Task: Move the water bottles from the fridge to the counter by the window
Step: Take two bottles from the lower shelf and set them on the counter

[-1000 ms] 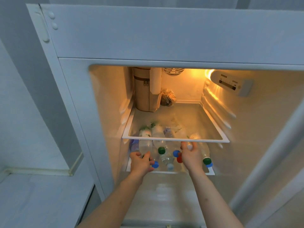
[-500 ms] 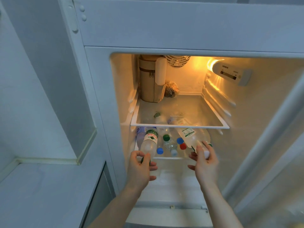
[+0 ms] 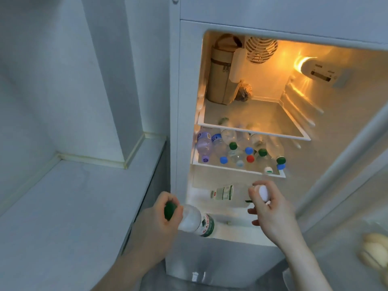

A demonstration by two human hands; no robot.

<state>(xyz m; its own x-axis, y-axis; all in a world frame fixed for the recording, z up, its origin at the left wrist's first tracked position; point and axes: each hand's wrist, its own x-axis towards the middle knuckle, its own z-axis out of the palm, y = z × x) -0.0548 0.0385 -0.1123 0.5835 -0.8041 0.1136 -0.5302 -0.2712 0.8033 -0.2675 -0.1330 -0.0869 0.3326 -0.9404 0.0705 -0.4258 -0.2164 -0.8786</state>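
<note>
My left hand [image 3: 161, 219] grips a green-capped water bottle [image 3: 195, 222] by its neck, held outside the fridge just below the opening. My right hand [image 3: 270, 213] holds a white-capped water bottle [image 3: 224, 193] by its cap end, its body pointing left in front of the lower fridge compartment. Several more water bottles [image 3: 237, 150] with green, blue and red caps lie on the lower shelf [image 3: 220, 168] inside the lit fridge. The pale counter [image 3: 69, 206] lies to the left of the fridge.
A tan zipped pouch [image 3: 220, 78] and a small bag [image 3: 243, 92] stand at the back of the upper glass shelf [image 3: 252, 131]. The open fridge door [image 3: 344, 185] is at the right, holding pale items [image 3: 373, 250]. A wall column [image 3: 117, 80] rises behind the counter.
Both hands have pulled back out of the fridge, each with a bottle drawn off the lower shelf. The view has swung left toward the counter.
</note>
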